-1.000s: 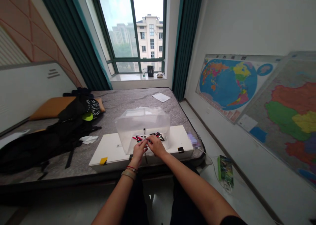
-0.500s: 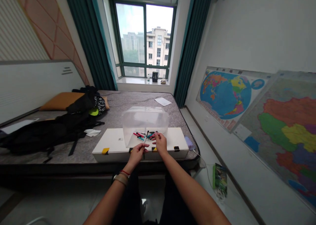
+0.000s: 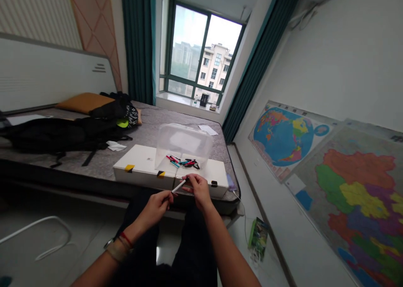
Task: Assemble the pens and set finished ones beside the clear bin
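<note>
A slim white pen point(image 3: 179, 186) with a dark tip is held between my two hands, in front of the white boxes. My left hand point(image 3: 160, 205) pinches its lower left end. The fingers of my right hand point(image 3: 199, 189) close on its upper right end, near the dark part. Beyond them, several pens and markers point(image 3: 182, 162) in red, teal and black lie in a loose pile inside a clear plastic bin point(image 3: 185, 140), which rests on its side with the opening towards me.
White boxes point(image 3: 132, 159) with black and yellow tabs stand at the edge of the grey mattress point(image 3: 151, 112). Black bags point(image 3: 56, 135) and a crumpled tissue point(image 3: 116, 146) lie to the left. A green box point(image 3: 258, 236) with a white cable is on the floor at right.
Both hands have drawn back from the bin towards me, bringing the white pen along. My right hand has left the pile of pens and now grips the pen's far end. The view has tilted.
</note>
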Tool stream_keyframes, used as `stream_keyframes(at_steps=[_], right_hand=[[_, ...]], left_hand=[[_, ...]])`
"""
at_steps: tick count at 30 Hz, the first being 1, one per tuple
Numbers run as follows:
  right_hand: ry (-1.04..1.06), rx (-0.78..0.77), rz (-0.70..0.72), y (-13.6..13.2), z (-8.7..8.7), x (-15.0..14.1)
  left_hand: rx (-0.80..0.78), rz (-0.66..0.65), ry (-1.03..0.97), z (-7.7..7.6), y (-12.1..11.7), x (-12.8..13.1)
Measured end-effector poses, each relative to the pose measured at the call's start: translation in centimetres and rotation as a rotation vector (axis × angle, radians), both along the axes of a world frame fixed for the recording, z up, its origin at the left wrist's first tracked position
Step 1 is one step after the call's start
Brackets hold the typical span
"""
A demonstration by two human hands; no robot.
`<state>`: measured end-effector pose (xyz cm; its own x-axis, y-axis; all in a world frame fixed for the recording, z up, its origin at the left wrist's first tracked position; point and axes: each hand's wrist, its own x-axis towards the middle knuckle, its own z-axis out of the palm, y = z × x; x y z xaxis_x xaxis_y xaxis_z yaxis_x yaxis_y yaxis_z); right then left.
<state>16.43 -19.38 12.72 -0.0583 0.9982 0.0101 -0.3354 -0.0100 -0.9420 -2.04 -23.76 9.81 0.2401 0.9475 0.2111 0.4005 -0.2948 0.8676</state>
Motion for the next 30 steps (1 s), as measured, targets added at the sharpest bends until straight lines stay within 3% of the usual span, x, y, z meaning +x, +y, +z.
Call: stream_keyframes(at_steps=[9, 14, 18, 23, 27, 30], right_hand=[[-0.251, 0.131, 0.168, -4.8, 1.7, 1.4], [-0.459, 0.222, 0.061, -6.7, 0.6, 1.6], [-0.541, 0.25, 0.061, -7.2, -0.7, 1.4], [-0.462, 0.213, -0.046, -6.8, -2.3, 1.3], [-0.272, 0.12, -0.066, -6.5, -3.0, 1.1], [-0.2, 0.14, -0.067, -6.7, -3.1, 1.3]], left_hand=[[0.043, 0.099, -0.043, 2.8, -5.2, -2.3], [0.218, 0.089, 0.059, 3.1, -5.9, -3.1], [0.242, 0.066, 0.087, 3.0, -6.2, -3.3], [0.243, 0.053, 0.044, 3.2, -6.1, -2.3], [0.237, 0.042, 0.017, 3.3, -5.5, -1.5], [0.202, 0.056, -0.016, 2.9, -5.2, -1.3]])
